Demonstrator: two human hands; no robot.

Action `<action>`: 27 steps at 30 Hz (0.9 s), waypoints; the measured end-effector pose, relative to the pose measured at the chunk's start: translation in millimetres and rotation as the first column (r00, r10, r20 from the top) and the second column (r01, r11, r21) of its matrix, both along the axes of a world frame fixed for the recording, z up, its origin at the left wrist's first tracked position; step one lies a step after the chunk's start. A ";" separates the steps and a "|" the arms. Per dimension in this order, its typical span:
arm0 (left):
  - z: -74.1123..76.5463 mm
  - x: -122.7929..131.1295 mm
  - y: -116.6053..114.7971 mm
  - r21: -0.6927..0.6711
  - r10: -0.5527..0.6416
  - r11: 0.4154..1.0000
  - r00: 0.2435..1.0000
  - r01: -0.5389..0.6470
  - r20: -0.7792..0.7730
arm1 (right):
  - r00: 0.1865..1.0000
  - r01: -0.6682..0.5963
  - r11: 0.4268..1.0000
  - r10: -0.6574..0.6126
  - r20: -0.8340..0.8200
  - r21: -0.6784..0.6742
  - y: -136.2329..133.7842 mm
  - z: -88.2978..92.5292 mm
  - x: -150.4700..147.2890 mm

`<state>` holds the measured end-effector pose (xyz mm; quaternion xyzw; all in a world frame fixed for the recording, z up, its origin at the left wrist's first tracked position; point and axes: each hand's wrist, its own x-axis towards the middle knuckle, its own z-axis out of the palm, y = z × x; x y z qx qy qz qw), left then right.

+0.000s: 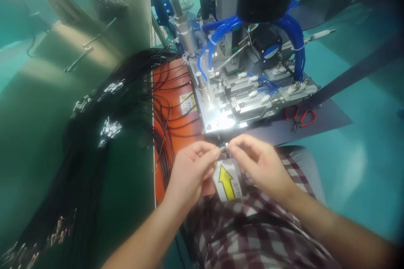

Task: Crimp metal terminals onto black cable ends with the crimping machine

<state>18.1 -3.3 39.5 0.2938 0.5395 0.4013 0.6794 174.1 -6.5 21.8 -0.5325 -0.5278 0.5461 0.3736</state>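
Looks like working on a thin wire, just in front of the shiny machine. With the grip of the left hand pinched nearly closed on the wire, and the grip of the right hand pinched the same way at the other end. Seems partway through this one piece, so not yet done. To the left of the machine, can see lots of black wires over the green surface, some with silver ends. Cannot tell done ones from waiting ones. Near the machine's front, can see a label with a big yellow arrow and tiny, blurry writing. On the orange board left of the machine, a sticker, also too blurry to read.
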 end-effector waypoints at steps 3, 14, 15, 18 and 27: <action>-1.5 -0.3 4.0 -0.031 -0.018 0.999 0.999 0.019 0.026 | 0.999 0.001 1.000 -0.001 -0.043 0.008 1.3 -1.7 -3.8; -10.6 1.2 -2.8 -0.077 -0.014 0.997 0.998 0.018 0.055 | 0.990 0.061 0.985 -0.080 -0.117 -0.159 3.1 0.3 -9.3; -11.0 1.3 -3.6 -0.076 -0.005 0.997 0.998 0.009 0.058 | 0.987 0.056 0.979 -0.083 -0.135 -0.195 3.1 0.3 -9.6; -11.3 2.2 -5.7 -0.065 0.020 0.998 0.997 -0.016 0.070 | 0.977 0.026 0.961 -0.083 -0.197 -0.276 2.4 0.8 -10.9; -13.9 5.0 -13.9 0.011 0.048 0.999 0.996 -0.049 0.075 | 0.978 -0.011 0.962 -0.046 -0.202 -0.273 -4.3 5.1 -13.3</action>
